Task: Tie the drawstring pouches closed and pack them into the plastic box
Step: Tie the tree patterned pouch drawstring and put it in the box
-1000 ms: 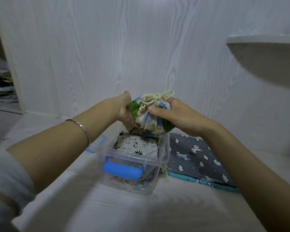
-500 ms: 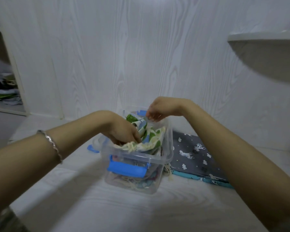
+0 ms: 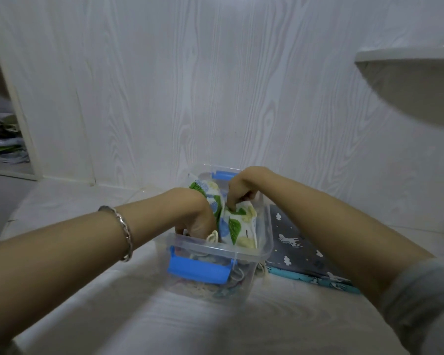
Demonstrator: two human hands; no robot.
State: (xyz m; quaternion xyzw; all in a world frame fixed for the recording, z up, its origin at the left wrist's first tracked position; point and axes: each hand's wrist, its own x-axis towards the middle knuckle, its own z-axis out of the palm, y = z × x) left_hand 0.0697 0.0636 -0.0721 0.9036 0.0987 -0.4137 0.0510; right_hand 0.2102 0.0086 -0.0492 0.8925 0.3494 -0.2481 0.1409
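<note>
Pouch [image 3: 231,222] sits in box [image 3: 265,248], long axis 11-to-5; your right hand [image 3: 241,190] at its 12 seems to pinch fabric, left hand [image 3: 196,216] at 9, fingers buried, grip unreadable.

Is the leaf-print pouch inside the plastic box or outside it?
Partly inside: the leaf-print pouch sits in the plastic box, its top above the rim.

I count one clear plastic box [image 3: 266,248], two blue plastic latches [image 3: 198,271], one leaf-printed white fabric pouch [image 3: 233,226], one grey animal-print fabric pouch [image 3: 292,243].
</note>
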